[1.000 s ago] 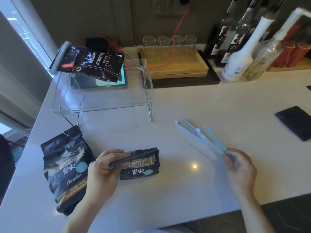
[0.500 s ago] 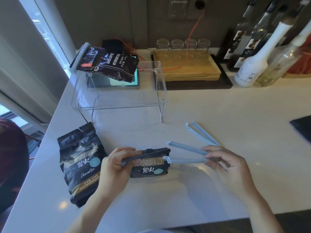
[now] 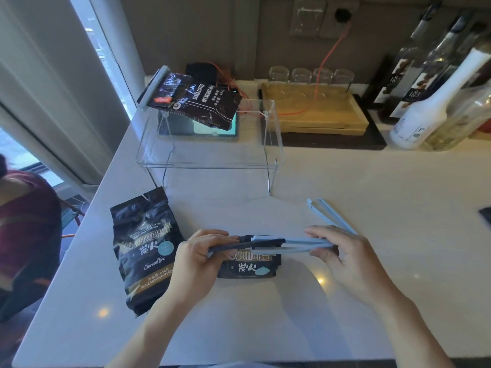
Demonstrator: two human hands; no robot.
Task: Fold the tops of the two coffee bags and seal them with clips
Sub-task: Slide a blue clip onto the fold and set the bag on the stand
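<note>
On the folded bag (image 3: 248, 264), clip (image 3: 295, 244) now farther.

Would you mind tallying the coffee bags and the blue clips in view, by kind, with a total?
Coffee bags: 3, folded bag pinched by the left hand, open bag lying beside it, clipped bag on the stand.
Blue clips: 3, one in the right hand, one spare, one on the stand's bag.
Total: 6
</note>
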